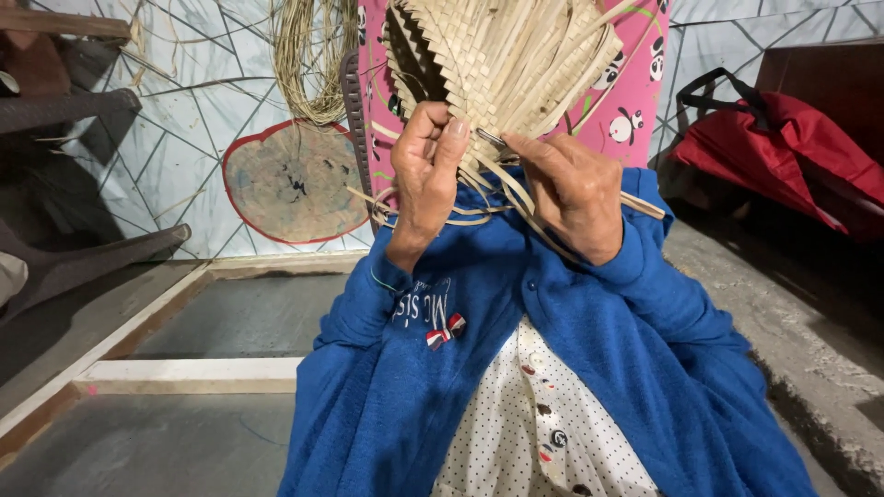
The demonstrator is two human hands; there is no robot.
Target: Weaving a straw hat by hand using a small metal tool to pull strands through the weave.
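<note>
A half-woven mat of pale straw strips (502, 60) is held up in front of me, its loose ends hanging down over my blue sleeves. My left hand (425, 166) pinches the lower edge of the weave between thumb and fingers. My right hand (575, 189) grips loose strips beside it, with a thin metal tool (491, 138) poking out between the two hands.
A pink cloth with small animal prints (635, 101) hangs behind the weave. A coil of raw straw (308, 64) and a round red-rimmed mat (293, 181) lean on the tiled wall. A red bag (783, 138) lies at right, dark plastic chairs (83, 253) at left, wooden frame bars (184, 373) below.
</note>
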